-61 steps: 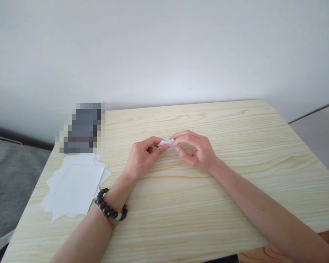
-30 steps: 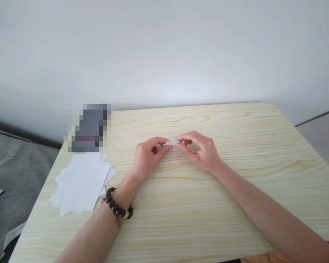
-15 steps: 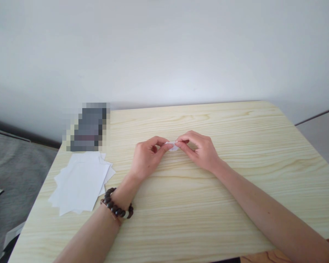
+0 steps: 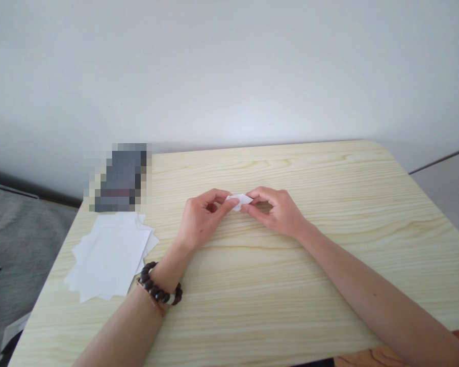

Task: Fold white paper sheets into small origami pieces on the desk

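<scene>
Left hand [image 4: 201, 220]: curled, thumb and forefinger pinched on the left end of the small folded paper [image 4: 240, 200]
Right hand [image 4: 277, 211]: fingertips pinched on the right end of the same paper, heel resting on the table [image 4: 329, 168]
Small folded paper: white, crumpled small, held between both hands just above the tabletop
Hands together: close, fingertips nearly meeting over the paper
Bead bracelet [image 4: 158, 292]: dark, round the left wrist
Sheet stack [image 4: 109, 257]: white, loosely fanned, flat on the table well to the left of the left hand
Blurred patch [image 4: 118, 177]: dark, beyond the sheets at the far left edge
</scene>
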A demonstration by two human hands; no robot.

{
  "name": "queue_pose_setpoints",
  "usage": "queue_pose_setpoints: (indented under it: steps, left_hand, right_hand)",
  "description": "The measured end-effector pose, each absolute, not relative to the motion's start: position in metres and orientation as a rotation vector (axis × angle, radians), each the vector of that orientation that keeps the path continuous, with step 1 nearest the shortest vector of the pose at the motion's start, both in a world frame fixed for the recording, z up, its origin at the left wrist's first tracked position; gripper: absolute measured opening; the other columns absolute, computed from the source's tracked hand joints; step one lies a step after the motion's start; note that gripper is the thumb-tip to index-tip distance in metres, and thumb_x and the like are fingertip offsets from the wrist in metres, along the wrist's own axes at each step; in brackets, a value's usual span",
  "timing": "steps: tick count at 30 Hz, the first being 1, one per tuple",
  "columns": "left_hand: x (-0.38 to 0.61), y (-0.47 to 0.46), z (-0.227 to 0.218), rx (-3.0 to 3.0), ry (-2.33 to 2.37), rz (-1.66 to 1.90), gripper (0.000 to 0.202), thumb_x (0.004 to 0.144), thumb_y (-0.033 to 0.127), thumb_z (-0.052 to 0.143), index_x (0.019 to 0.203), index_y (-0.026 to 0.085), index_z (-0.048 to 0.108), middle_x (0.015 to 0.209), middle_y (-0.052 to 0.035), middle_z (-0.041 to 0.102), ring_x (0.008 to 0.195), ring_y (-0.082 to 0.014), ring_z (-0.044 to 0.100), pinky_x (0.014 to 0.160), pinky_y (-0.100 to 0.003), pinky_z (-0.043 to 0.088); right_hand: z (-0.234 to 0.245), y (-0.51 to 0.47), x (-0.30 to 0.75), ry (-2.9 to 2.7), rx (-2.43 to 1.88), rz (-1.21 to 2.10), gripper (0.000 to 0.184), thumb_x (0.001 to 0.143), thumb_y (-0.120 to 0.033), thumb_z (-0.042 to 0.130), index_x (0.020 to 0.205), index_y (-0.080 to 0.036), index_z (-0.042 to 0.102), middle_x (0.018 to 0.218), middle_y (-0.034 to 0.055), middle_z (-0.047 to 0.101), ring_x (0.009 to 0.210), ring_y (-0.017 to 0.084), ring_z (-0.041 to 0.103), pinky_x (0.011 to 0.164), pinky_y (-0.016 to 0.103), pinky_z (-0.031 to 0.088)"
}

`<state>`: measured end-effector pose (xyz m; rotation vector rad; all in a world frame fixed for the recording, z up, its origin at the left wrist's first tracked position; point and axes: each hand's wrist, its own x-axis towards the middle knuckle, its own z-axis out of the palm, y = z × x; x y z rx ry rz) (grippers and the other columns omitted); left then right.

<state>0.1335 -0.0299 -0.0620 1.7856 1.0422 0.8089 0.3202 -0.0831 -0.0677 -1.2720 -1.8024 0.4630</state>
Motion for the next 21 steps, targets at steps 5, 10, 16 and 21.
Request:
queue_pose_setpoints:
  steps: [5,10,16,21]
  left_hand:
    - [0.1335,-0.031,-0.0611,1.886,0.993,0.784,0.025,0.082,0.041,0.065,0.093,0.019,0.073,0.078,-0.0028,0.073,0.057,-0.0103,0.054,0.052,-0.022,0.039]
    - [0.1338,-0.0301,-0.0578,1.903,0.971,0.793,0.021,0.083,0.038,0.064,0.084,0.019,0.073,0.076,-0.0012,0.072,0.052,-0.0081,0.048,0.051,-0.021,0.038]
    - [0.1348,-0.0273,-0.0621,1.631,0.968,0.918,0.022,0.078,0.038,0.07,0.086,0.018,0.075,0.08,-0.0028,0.073,0.051,-0.0071,0.051,0.048,-0.019,0.042]
    - [0.1382,-0.0283,-0.0592,1.493,0.956,1.094,0.016,0.076,0.031,0.073,0.083,0.018,0.076,0.085,-0.0037,0.075,0.063,-0.0104,0.062,0.054,-0.019,0.054]
  right_hand:
    - [-0.0661,-0.0837,0.3191,-1.813,-1.217,0.381,0.009,0.088,-0.024,0.057,0.09,-0.019,0.064,0.081,0.0028,0.068,0.074,0.012,0.061,0.066,0.024,0.048]
    - [-0.0637,-0.0852,0.3179,-1.819,-1.194,0.325,0.006,0.087,-0.017,0.057,0.083,-0.017,0.062,0.074,0.0007,0.063,0.067,0.01,0.058,0.064,0.022,0.047]
    - [-0.0635,-0.0849,0.3185,-1.667,-1.266,0.363,0.006,0.085,-0.019,0.059,0.081,-0.018,0.063,0.073,0.0,0.068,0.065,0.01,0.063,0.062,0.021,0.05]
    - [-0.0676,-0.0828,0.3208,-1.436,-1.256,0.512,0.007,0.084,-0.025,0.065,0.084,-0.02,0.067,0.084,0.0021,0.074,0.074,0.013,0.07,0.068,0.023,0.055]
